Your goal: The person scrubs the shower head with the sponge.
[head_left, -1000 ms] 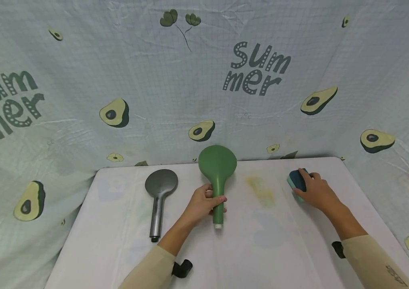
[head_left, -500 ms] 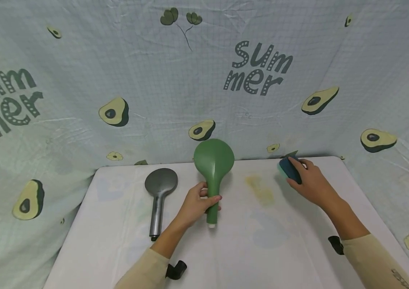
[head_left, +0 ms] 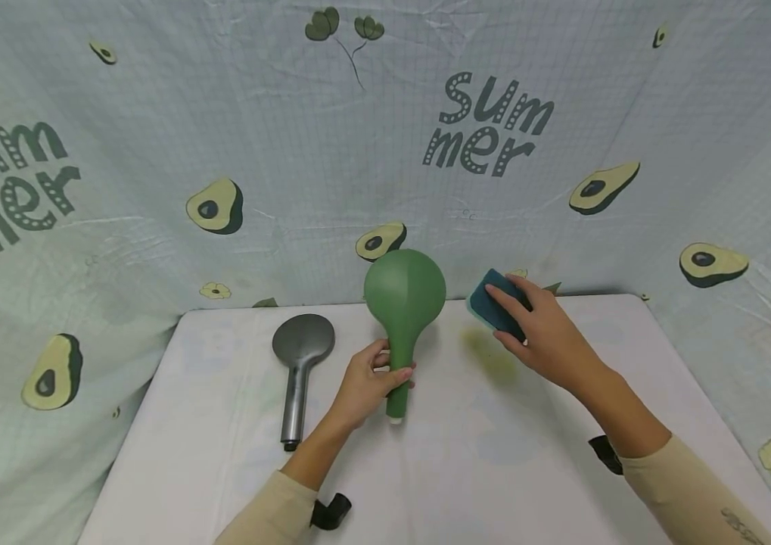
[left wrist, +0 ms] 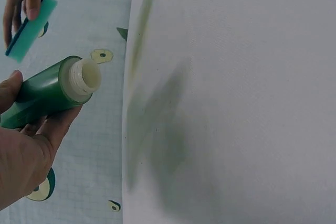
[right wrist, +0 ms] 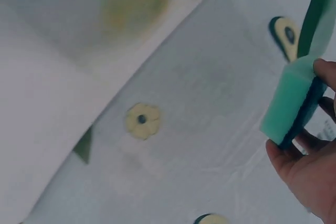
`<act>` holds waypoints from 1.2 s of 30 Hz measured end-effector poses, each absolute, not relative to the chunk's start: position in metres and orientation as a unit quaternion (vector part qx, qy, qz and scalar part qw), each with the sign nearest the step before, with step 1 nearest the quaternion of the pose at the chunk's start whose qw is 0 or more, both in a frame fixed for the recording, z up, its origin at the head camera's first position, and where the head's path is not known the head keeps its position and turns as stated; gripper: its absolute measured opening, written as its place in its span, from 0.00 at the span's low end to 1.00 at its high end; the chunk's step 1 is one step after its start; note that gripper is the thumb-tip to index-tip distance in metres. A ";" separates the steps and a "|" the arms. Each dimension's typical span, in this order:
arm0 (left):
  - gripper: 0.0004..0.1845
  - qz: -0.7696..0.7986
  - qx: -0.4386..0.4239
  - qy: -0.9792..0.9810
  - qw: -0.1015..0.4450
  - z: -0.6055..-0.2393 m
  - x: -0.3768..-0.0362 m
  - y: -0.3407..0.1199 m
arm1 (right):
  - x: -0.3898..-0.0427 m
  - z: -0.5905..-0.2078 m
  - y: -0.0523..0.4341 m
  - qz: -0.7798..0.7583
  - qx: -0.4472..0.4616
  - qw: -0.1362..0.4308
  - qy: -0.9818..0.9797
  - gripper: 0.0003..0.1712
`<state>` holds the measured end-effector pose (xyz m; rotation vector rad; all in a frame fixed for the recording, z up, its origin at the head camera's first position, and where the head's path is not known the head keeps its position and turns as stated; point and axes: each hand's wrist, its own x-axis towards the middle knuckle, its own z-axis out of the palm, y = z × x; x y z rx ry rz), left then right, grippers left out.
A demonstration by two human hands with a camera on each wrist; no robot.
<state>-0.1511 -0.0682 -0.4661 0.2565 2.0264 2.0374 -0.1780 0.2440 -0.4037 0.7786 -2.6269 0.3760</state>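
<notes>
Over by the left half of the white table [head_left: 174, 454], a dark grey metal shower head [head_left: 298, 362] is seen lying flat, its round face toward the back edge and its handle pointing to the front edge, untouched. Just to its right, the green plastic shower head [head_left: 403, 297] is held up off the surface, round head up near the back edge, white-tipped handle end down. The left hand [head_left: 366, 382] is wrapped round that green handle, fingers and thumb curled about it; in the left wrist view the handle's pale open end [left wrist: 84, 75] is shown poking out past the thumb. A yellowish stain [head_left: 490, 356] is marked on the surface right of centre. Above it, close to the back edge, the teal and dark blue sponge block [head_left: 494, 305] is lifted clear of the table, pinched by the right hand [head_left: 545, 337], fingers laid over its dark side and thumb beneath.
</notes>
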 end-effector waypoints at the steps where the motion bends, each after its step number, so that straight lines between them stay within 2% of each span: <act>1: 0.25 0.702 0.092 0.695 0.127 -0.465 -0.151 -0.068 | -0.178 -0.400 0.238 0.129 0.288 0.198 -0.928 0.43; 9: 0.27 0.706 0.111 0.691 0.113 -0.461 -0.150 -0.064 | -0.179 -0.370 0.189 0.067 0.379 0.268 -0.883 0.44; 16: 0.30 0.699 0.112 0.700 0.097 -0.458 -0.149 -0.062 | -0.178 -0.363 0.157 0.007 0.422 0.295 -0.857 0.42; 21: 0.29 0.701 0.113 0.699 0.088 -0.457 -0.146 -0.061 | -0.169 -0.368 0.148 -0.018 0.433 0.303 -0.849 0.39; 28: 0.27 0.703 0.104 0.697 0.091 -0.458 -0.143 -0.055 | -0.160 -0.372 0.142 -0.036 0.447 0.286 -0.847 0.39; 36: 0.34 0.709 0.114 0.690 0.083 -0.458 -0.143 -0.048 | -0.180 -0.356 0.139 -0.009 0.424 0.284 -0.860 0.38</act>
